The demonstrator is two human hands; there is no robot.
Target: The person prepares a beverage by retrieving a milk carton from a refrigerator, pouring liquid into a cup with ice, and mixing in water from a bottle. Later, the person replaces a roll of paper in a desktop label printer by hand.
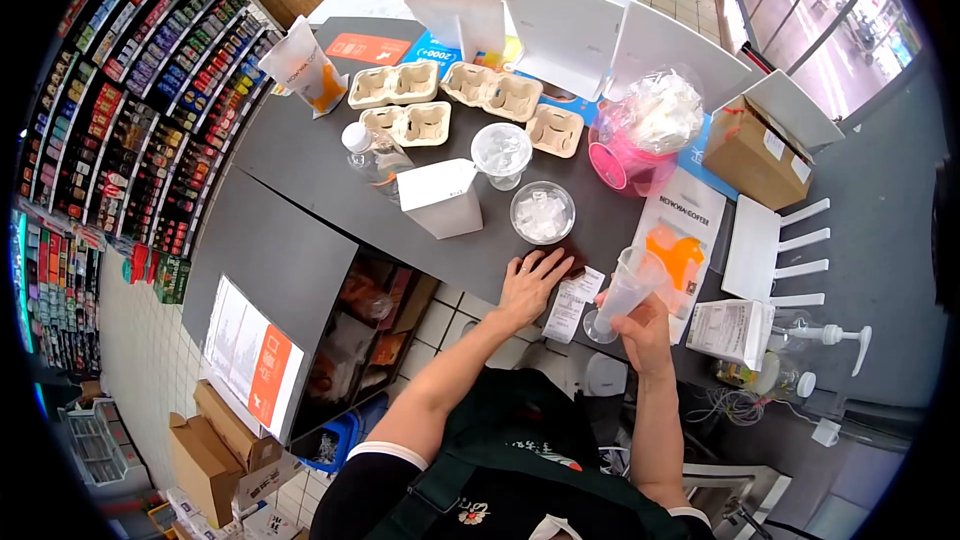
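Your right hand (645, 325) is closest to you, its fingers wrapped around a clear, tall plastic cup (622, 292) that tilts with its mouth up and away from you, held just above the near edge of the dark grey tabletop (300, 165). Your left hand (530, 280) lies flat on that edge, fingers spread and gripping nothing, fingertips beside a small dark brown patch. A white paper receipt (572, 302) lies between your 2 hands, touching neither cup nor palm as far as you can tell.

Just beyond your left hand sits a clear round plastic cup of ice (543, 212), and behind it a clear domed lid (501, 152). Left of those stands a white folded paper carton (441, 198) with a clear capped bottle (372, 155) beside it. A white and orange printed bag (679, 235) lies flat past your right hand, and a pink plastic jug (630, 162) stands behind it. Farther back lie 5 beige pulp cup carriers (420, 123).
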